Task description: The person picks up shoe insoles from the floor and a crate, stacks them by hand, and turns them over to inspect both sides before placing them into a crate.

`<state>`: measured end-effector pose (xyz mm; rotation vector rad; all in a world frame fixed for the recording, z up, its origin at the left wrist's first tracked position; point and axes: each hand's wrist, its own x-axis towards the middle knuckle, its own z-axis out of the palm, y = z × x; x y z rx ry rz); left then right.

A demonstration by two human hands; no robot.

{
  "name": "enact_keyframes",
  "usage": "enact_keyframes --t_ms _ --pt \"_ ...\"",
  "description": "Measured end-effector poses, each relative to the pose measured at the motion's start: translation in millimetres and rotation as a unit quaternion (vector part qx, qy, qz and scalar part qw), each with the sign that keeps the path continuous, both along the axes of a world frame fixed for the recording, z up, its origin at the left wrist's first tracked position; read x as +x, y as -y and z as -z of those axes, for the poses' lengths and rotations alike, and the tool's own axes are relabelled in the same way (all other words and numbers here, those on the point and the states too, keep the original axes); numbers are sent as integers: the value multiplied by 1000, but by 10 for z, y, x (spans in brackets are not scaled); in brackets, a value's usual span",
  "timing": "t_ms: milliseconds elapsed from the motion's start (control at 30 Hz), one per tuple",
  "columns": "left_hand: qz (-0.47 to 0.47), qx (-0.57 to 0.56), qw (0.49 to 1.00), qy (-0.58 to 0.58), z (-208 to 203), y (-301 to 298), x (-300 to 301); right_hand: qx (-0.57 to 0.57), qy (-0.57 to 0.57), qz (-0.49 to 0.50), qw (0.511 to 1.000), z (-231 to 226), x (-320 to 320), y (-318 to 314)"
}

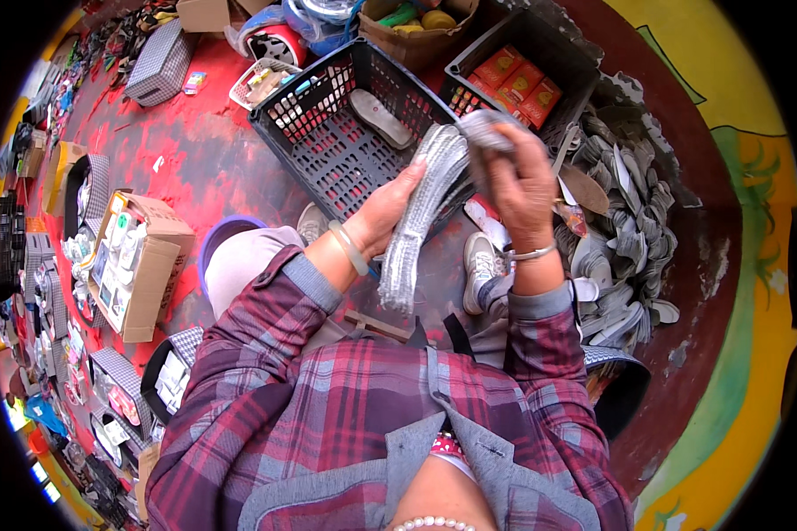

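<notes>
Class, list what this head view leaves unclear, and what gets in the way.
Head view, motion blur: exact outline of the grey piece in the right hand.
Head view, hidden: most fingers of the left hand, behind the grey stack.
Head view, hidden: lower layers of the grey pile, under its own top.
Head view, hidden: what the purple tub holds, behind the knee.

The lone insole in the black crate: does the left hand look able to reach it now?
Probably not straight away: the left hand is full with a stack of grey insoles. Otherwise the way looks free: nothing covers the lone insole in the open black crate.
</notes>
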<state>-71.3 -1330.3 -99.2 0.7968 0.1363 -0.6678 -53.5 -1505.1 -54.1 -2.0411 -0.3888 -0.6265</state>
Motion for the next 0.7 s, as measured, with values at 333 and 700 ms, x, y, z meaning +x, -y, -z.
enact_keyframes --t_ms 333,700 --pt "-140 -47 987 -66 298 -199 201 -59 -48 -230 970 193 -246 -544" --pt "-306 48 946 -100 459 -291 355 375 -400 -153 822 105 -156 -46"
